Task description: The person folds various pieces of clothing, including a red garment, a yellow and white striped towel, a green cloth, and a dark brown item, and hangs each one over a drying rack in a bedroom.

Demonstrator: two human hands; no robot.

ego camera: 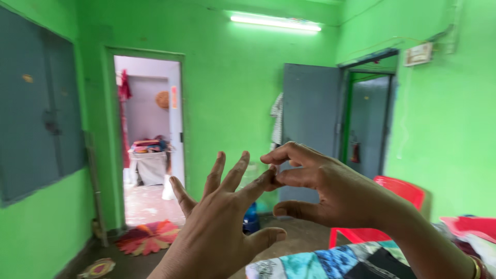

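- The left hand point(217, 232) is raised with its fingers spread apart, holding nothing; its wrist is cut off at the bottom edge.
- The right hand point(330, 191) pinches the left index fingertip, its grip closed on that finger.
- A patchwork cloth point(320, 261) lies near, bottom right, partly hidden by the right forearm.
- A red plastic chair point(398, 191) stands behind, mostly hidden.
- A blue container point(251, 219) on the floor is mostly hidden behind the hands.
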